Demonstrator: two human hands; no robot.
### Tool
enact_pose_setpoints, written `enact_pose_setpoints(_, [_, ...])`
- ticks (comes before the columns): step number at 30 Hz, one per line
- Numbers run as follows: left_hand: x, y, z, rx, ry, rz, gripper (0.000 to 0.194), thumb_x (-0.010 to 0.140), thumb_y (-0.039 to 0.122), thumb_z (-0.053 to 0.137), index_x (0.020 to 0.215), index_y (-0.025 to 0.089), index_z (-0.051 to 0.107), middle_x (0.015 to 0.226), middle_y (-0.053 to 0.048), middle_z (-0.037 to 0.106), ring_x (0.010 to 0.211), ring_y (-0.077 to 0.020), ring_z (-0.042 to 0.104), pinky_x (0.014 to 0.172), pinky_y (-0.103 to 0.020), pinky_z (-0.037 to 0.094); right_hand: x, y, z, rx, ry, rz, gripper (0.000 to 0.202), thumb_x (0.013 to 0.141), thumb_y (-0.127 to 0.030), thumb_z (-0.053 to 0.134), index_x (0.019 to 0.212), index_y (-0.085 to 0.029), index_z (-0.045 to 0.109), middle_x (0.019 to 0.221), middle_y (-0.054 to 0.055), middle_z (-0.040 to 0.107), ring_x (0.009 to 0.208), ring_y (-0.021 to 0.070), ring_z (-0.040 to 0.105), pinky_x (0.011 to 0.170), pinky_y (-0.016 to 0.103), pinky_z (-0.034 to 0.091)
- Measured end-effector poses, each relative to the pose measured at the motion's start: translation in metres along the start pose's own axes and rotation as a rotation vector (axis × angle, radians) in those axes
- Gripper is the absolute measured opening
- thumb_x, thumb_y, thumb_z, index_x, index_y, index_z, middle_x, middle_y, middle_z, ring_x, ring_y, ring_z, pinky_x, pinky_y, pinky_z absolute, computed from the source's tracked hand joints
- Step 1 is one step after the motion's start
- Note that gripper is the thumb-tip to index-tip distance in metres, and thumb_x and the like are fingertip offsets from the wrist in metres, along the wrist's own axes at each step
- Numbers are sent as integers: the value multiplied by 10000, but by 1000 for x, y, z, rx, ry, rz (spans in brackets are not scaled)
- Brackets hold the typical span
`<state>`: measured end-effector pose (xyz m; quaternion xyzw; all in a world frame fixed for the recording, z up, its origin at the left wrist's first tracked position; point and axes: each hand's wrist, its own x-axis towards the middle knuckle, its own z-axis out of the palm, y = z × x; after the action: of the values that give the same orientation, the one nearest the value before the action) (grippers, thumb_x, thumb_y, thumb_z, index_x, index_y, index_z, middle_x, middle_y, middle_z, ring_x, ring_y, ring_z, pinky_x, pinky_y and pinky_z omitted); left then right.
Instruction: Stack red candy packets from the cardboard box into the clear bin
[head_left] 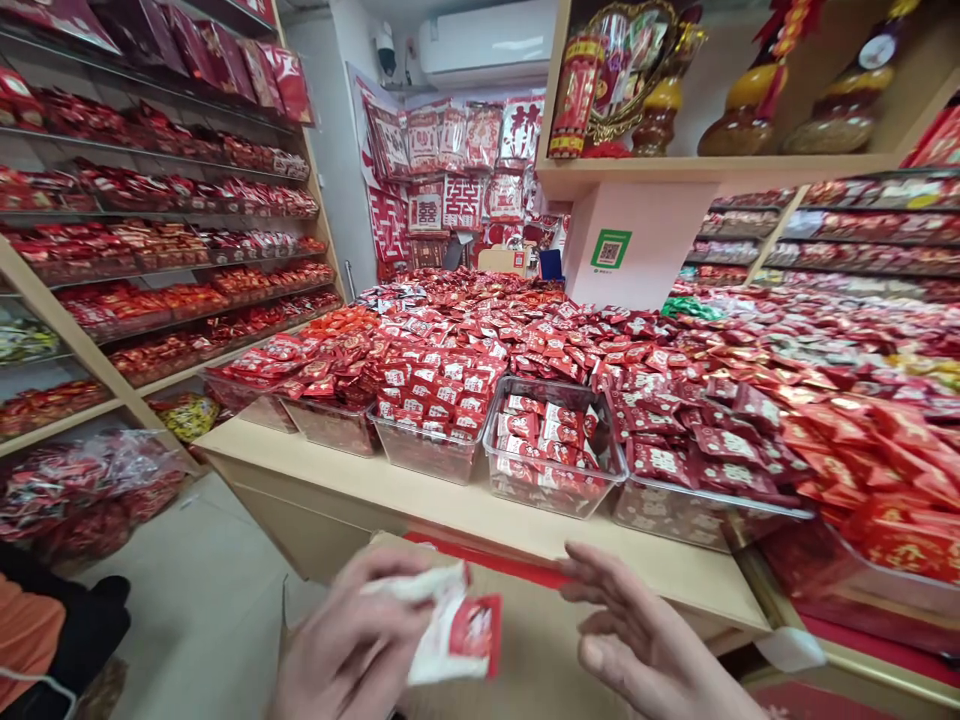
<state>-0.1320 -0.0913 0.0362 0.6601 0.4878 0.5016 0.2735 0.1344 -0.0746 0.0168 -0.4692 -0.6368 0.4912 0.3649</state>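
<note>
Your left hand (356, 632) has its fingers closed on red-and-white packets (474, 632), held over brown cardboard (536, 655) before the desk (517, 527). To their right, your right hand (649, 640) hovers, fingers open, near a clear tray (555, 495).

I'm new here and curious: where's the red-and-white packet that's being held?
In the head view, the red-and-white packet is near bottom centre, held in the left hand, with the open right hand to its right.
</note>
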Motion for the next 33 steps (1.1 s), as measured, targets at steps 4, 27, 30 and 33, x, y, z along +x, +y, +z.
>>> enact_pose_setpoints(4, [52,-8,75,-206,0,116,35,751,194,496,772,175,517,1007,-70,494,819,-137,543,639,-214,446,24,-18,5,396,-51,41,474,715,-392,565,1131,-214,424,901,76,579,755,166,564,634,303,459])
enact_pose_setpoints(27, [63,-73,119,31,-549,176,643,595,72,475,1206,247,375,1003,-26,555,839,-158,522,767,-260,402,53,59,16,417,296,97,279,637,-394,638,654,-163,484,569,-22,496,498,83,446,456,202,363])
enact_pose_setpoints(30, [57,-69,124,19,-569,145,566,688,191,515,1230,214,353,1142,-64,504,986,-183,485,863,-270,362,49,55,19,424,171,42,236,679,-384,603,739,-167,533,668,12,542,583,109,503,532,231,421])
enact_pose_setpoints(33, [57,-63,125,-77,-618,10,310,791,327,433,1057,186,506,973,-45,584,864,-153,529,775,-233,397,46,55,17,373,164,-30,268,689,-372,595,876,-185,557,792,52,579,705,153,546,629,279,460])
